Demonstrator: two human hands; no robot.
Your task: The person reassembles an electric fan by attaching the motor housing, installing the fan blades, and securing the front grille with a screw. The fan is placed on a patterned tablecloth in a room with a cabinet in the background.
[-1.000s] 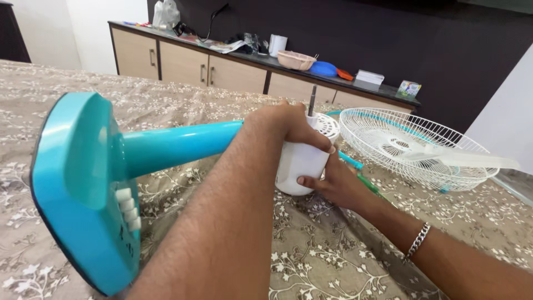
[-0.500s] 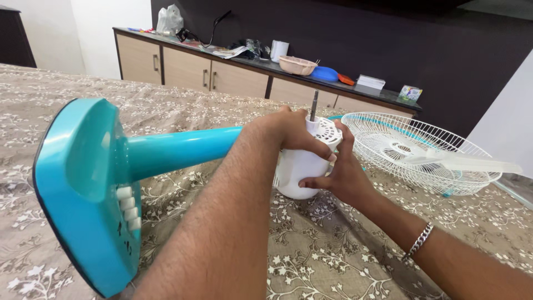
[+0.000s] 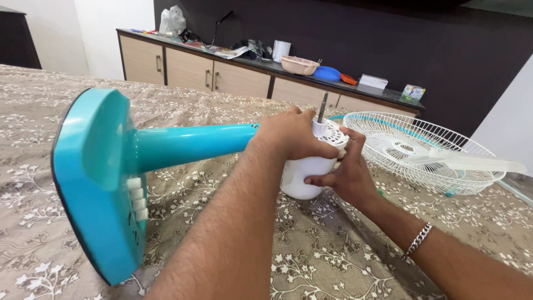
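Note:
A fan stand lies on its side on a patterned bedcover (image 3: 333, 250). Its turquoise base (image 3: 97, 178) faces me at the left, and the turquoise pole (image 3: 191, 145) runs right to the white motor housing (image 3: 302, 176). A metal shaft (image 3: 321, 108) sticks up from the housing's vented top. My left hand (image 3: 291, 133) grips the top of the housing from the left. My right hand (image 3: 343, 172) holds its right side, fingers on the vented rim.
A white wire fan guard (image 3: 422, 153) with a translucent blade in it lies to the right on the bedcover. A long cabinet (image 3: 222, 75) along the dark back wall carries a basket, bowls, bags and small boxes.
My right hand has slid up the housing from its lower side to the vented rim. The fan stand has shifted slightly to the right in view.

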